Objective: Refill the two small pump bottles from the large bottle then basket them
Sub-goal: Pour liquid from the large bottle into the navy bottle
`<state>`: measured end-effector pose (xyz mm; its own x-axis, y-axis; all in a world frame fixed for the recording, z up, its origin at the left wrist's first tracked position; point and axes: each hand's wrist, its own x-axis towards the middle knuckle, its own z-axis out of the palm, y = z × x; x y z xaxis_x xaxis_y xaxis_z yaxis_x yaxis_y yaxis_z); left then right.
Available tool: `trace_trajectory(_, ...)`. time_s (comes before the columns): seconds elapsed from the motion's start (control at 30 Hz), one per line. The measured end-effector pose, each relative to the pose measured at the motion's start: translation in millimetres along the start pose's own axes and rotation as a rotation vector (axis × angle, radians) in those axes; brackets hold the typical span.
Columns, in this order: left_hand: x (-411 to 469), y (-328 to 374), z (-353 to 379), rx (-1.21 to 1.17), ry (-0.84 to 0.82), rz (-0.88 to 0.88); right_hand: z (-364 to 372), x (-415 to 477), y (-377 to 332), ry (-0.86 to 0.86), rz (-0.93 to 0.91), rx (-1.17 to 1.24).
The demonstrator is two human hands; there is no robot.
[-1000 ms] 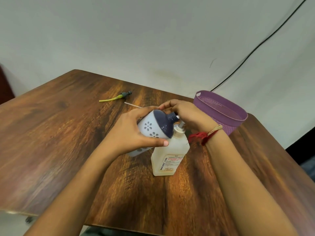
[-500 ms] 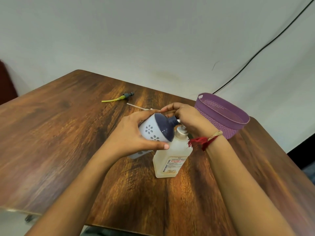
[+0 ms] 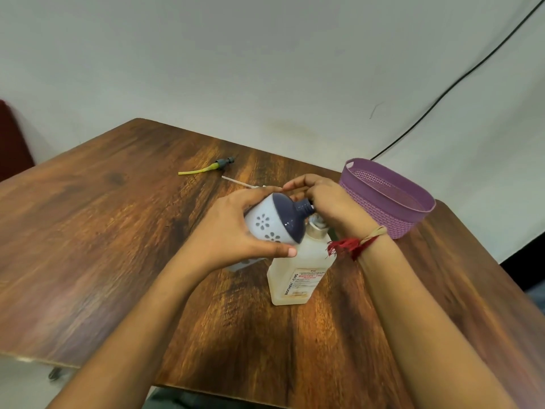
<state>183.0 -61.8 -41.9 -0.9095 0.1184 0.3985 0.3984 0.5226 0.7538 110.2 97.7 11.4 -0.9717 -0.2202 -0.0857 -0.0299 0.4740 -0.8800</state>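
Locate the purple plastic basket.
In the head view, the oval purple plastic basket stands on the far right side of the brown wooden table, just beyond the right hand.

Large bottle [image 3: 298,276] upright mid-table [image 3: 103,231]; small bottle [image 3: 274,222] tilted above its left shoulder, body in left hand [image 3: 233,234], neck at right hand [image 3: 327,202]; basket [image 3: 380,211] right-rear; loose pump [image 3: 206,169] left-rear, well apart.

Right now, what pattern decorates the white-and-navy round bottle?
Grey flower motifs on white; head view shows them best.
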Motion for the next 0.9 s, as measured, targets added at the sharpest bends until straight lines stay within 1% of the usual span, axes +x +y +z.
trace_trajectory(0.1, 1.0, -0.7, -0.2, -0.026, -0.002, -0.015, -5.7, 1.0, -9.6, -0.076, 0.026, -0.06)
trace_trajectory(0.17, 2.2, 0.1, 0.4, -0.029, -0.008, -0.014, -8.7, -1.0, -14.9, -0.094, 0.018, -0.101)
trace_trajectory(0.3, 3.4, -1.1, 2.5, -0.048, -0.001, -0.011, -5.2, -3.1, -7.7, -0.019, -0.009, 0.065)
trace_trajectory(0.37, 2.8, -2.3, 1.2, -0.027, 0.003, -0.004, -2.4, -3.8, -4.3, 0.018, -0.018, 0.074)
trace_trajectory(0.5, 0.6, -3.6, 0.2, -0.018, -0.002, -0.014, -6.4, -6.5, -8.5, -0.052, 0.013, 0.087)
trace_trajectory(0.6, -1.3, -1.4, 1.9, -0.026, -0.002, -0.021, -11.0, -7.5, -13.7, -0.091, 0.009, 0.035)
trace_trajectory(0.73, -0.5, 0.5, 3.2, -0.019, 0.019, -0.005, -2.8, -6.9, -3.9, 0.018, -0.006, 0.065)
trace_trajectory(0.8, -0.8, -0.5, 3.4, -0.013, 0.019, 0.001, -0.9, -5.7, -0.6, 0.063, -0.027, 0.038)
trace_trajectory(0.9, -1.0, -1.8, 2.9, -0.026, 0.015, -0.016, -6.8, -5.3, -6.3, 0.034, -0.013, 0.018)
